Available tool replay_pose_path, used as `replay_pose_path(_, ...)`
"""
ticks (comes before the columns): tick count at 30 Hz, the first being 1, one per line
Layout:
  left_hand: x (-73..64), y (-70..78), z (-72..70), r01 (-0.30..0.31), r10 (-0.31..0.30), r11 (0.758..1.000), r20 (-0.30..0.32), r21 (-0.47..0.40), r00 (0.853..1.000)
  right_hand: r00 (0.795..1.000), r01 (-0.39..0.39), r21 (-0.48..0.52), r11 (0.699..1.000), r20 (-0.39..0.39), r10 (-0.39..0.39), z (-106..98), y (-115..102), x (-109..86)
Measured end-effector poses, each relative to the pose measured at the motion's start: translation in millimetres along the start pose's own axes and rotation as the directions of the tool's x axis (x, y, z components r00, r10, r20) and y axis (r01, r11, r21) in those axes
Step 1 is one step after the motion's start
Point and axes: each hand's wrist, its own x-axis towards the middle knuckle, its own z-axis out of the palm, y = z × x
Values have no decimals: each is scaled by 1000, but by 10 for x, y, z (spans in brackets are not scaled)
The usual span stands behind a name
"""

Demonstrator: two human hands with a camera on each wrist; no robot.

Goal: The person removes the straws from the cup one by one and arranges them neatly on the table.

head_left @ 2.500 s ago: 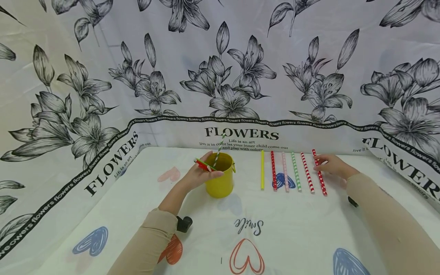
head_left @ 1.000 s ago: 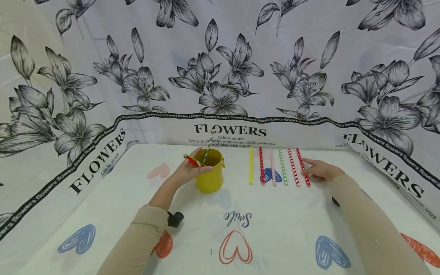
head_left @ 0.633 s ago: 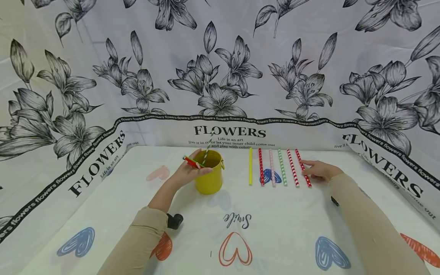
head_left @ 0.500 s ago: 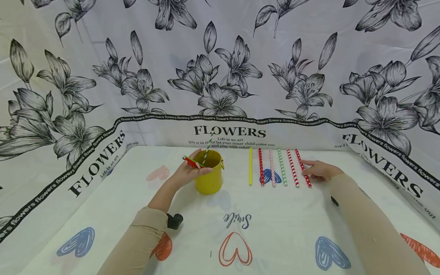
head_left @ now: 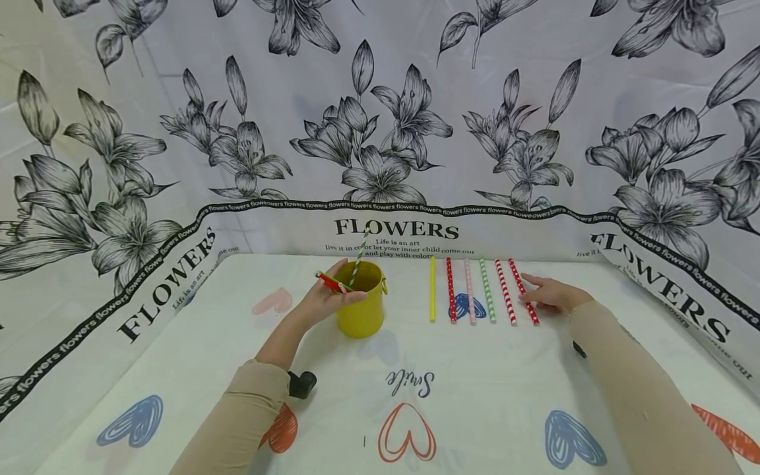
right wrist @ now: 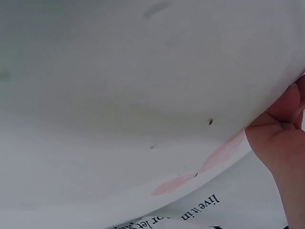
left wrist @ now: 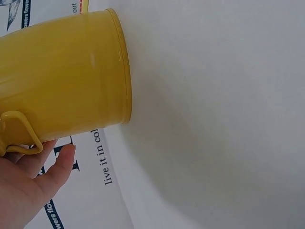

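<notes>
My left hand (head_left: 323, 302) grips the yellow bucket (head_left: 361, 316) at its left side, thumb over the front of the rim. In the left wrist view, thumb and finger lie beside its small wire handle (left wrist: 28, 129). A dark green striped straw (head_left: 359, 257) stands up out of the bucket; red and green straws (head_left: 331, 282) lean over its left rim by the hand. At the right, my right hand (head_left: 555, 295) touches a red dotted straw (head_left: 527, 297) from its right side with fingertips. The right wrist view shows mostly cloth, with the hand (right wrist: 286, 129) at its edge.
Left of that straw lie more straws in a row: red striped (head_left: 506, 293), green striped (head_left: 487, 290), pink (head_left: 470, 290), red dotted (head_left: 451, 290) and yellow (head_left: 432, 290). Behind the white tablecloth (head_left: 463, 402) rises a flower-print curtain (head_left: 404, 158).
The rightmost straw's far end has shifted left, closer to the red striped straw, with my right hand beside it. My left hand stays on the bucket. The head view has turned slightly right.
</notes>
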Motion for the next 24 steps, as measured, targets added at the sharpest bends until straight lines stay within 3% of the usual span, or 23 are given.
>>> replay_pose_path(13,-7,13,0,18,-18,1000,-1,-23,1000,992,122,-13,992,14,-122,3,98,-91)
replay_pose_path(18,-2,17,8,12,-11,999,9,-31,1000,982,189,-92,978,-11,-190,6,145,-149)
replay_pose_path(24,-9,-12,1,13,-13,1000,8,-6,1000,976,207,-145,968,-30,-214,-28,116,-262)
